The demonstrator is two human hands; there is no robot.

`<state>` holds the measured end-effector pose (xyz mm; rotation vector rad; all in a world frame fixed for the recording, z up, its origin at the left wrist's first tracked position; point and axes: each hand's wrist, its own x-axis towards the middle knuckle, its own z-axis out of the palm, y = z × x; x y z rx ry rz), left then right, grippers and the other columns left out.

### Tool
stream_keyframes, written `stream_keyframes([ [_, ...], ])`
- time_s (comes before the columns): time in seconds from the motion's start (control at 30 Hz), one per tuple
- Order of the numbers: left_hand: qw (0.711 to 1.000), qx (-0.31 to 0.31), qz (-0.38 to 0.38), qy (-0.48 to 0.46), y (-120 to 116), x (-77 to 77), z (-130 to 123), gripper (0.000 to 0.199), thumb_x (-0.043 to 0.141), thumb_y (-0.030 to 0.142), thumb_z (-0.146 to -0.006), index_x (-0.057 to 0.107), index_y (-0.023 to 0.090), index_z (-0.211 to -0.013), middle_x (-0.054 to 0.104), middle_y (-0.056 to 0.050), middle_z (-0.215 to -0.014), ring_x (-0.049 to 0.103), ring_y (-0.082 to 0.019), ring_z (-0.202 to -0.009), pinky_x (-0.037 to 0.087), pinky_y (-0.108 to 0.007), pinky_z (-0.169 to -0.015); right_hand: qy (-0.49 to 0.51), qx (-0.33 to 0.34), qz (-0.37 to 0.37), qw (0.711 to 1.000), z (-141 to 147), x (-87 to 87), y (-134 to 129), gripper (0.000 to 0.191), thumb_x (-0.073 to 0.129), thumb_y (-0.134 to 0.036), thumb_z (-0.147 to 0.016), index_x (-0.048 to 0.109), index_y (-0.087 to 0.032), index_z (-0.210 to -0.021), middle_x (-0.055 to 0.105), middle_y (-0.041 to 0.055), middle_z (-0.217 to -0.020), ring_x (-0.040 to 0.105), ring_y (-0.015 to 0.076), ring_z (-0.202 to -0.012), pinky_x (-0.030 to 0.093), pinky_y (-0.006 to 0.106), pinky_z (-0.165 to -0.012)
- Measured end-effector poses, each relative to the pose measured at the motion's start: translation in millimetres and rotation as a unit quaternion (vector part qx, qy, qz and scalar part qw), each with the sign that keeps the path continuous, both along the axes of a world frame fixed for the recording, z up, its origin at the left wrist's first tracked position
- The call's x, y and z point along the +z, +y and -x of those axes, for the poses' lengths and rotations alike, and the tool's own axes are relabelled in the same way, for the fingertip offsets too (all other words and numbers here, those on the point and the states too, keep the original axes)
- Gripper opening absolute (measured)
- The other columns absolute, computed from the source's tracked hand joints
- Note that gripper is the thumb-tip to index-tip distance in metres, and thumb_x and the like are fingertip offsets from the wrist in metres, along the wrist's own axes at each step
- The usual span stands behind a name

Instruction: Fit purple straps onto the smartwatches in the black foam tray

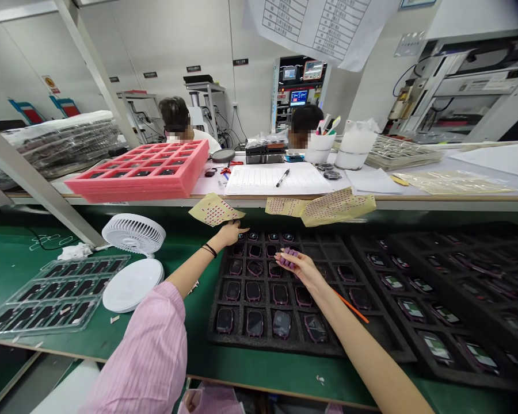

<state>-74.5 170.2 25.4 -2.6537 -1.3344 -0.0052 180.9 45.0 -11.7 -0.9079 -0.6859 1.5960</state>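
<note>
My left hand (pixel 231 233) reaches to the back left corner of a black foam tray (pixel 280 340). Its fingers are stretched out over a smartwatch there, just below a yellow sticker sheet (pixel 216 210). Smartwatches with dark purple cases sit in the tray's compartments; a few in the back row have lit screens. Over the middle of the tray, my right hand (pixel 302 267) is closed, with small purple ribbed pieces (pixel 289 257) at its fingers. I cannot tell exactly what they are. Beside my right forearm, an orange stick (pixel 353 307) lies across the tray.
More foam trays of watches (pixel 431 345) stand to the right. On the left are a white fan (pixel 133 233) and a clear plastic tray (pixel 56 296). The shelf above carries a pink foam tray (pixel 133 187), a paper form (pixel 259 181) and a pen (pixel 282 178). Two people sit beyond.
</note>
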Motion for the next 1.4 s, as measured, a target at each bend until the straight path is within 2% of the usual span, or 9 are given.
stream_keyframes([
  [0.13,1.000,-0.010,0.010,0.008,2.6,-1.6,-15.4,0.055,0.042,0.006,-0.083,0.057,0.032,-0.130,0.055,-0.013,-0.119,0.050,-0.029,-0.103,0.041,-0.035,-0.082,0.000,-0.001,0.001,1.000,1.5,0.8,-0.9,0.042,0.092,-0.026,-0.042,0.072,-0.012,-0.076,0.076,0.0101,-0.082,0.072,0.0235,-0.082,0.059,0.035,-0.081],
  [0.27,0.999,-0.026,0.022,0.020,1.2,-4.7,-22.2,0.056,0.042,0.005,-0.082,0.058,0.032,-0.129,0.056,-0.013,-0.115,0.051,-0.027,-0.099,0.041,-0.034,-0.081,0.000,0.002,0.002,1.000,1.7,1.5,-1.5,0.040,0.091,-0.024,-0.044,0.071,-0.013,-0.077,0.076,0.0101,-0.083,0.072,0.0244,-0.083,0.058,0.037,-0.083],
  [0.47,0.997,-0.057,0.038,0.028,-2.0,1.2,-5.1,0.058,0.044,0.005,-0.081,0.058,0.035,-0.129,0.058,-0.009,-0.104,0.052,-0.022,-0.090,0.041,-0.032,-0.084,0.004,0.008,0.001,1.000,0.6,1.9,-1.6,0.039,0.091,-0.024,-0.046,0.072,-0.013,-0.078,0.076,0.0108,-0.083,0.072,0.0240,-0.082,0.058,0.036,-0.081],
  [0.67,0.999,-0.030,0.027,0.016,4.4,16.0,7.3,0.059,0.040,0.005,-0.083,0.051,0.029,-0.136,0.059,-0.011,-0.105,0.054,-0.022,-0.092,0.041,-0.031,-0.084,0.009,0.018,0.003,1.000,0.1,0.8,-0.7,0.038,0.090,-0.023,-0.048,0.072,-0.013,-0.080,0.076,0.0108,-0.087,0.072,0.0248,-0.085,0.058,0.037,-0.083],
  [0.83,0.999,-0.034,0.027,0.009,2.9,14.8,-20.3,0.057,0.040,0.006,-0.083,0.054,0.029,-0.134,0.057,-0.013,-0.113,0.055,-0.025,-0.097,0.041,-0.033,-0.086,0.010,0.016,-0.001,1.000,-0.8,-0.7,0.8,0.038,0.091,-0.023,-0.047,0.072,-0.013,-0.079,0.076,0.0103,-0.084,0.072,0.0243,-0.083,0.058,0.037,-0.082],
  [1.1,0.997,-0.061,0.038,-0.020,2.8,-2.1,-84.1,0.055,0.046,0.006,-0.081,0.060,0.032,-0.128,0.056,-0.014,-0.121,0.052,-0.030,-0.104,0.042,-0.039,-0.088,0.005,0.008,-0.007,1.000,-0.6,-1.6,0.2,0.037,0.090,-0.024,-0.048,0.071,-0.014,-0.078,0.076,0.0101,-0.085,0.072,0.0254,-0.085,0.058,0.039,-0.083],
  [1.23,0.997,-0.055,0.040,-0.023,6.7,-5.5,-93.3,0.054,0.048,0.006,-0.080,0.062,0.031,-0.126,0.057,-0.015,-0.119,0.051,-0.033,-0.104,0.043,-0.040,-0.083,0.000,0.006,-0.009,1.000,-0.6,0.0,0.7,0.037,0.090,-0.024,-0.048,0.070,-0.014,-0.078,0.076,0.0100,-0.085,0.072,0.0255,-0.085,0.058,0.039,-0.082],
  [1.4,0.996,-0.074,0.043,-0.005,-1.3,-5.0,-87.5,0.056,0.047,0.004,-0.080,0.061,0.034,-0.125,0.057,-0.013,-0.115,0.051,-0.030,-0.101,0.043,-0.037,-0.081,0.008,0.009,-0.014,1.000,-1.1,3.0,0.9,0.036,0.090,-0.024,-0.049,0.071,-0.015,-0.078,0.076,0.0096,-0.085,0.072,0.0257,-0.086,0.058,0.039,-0.083],
])
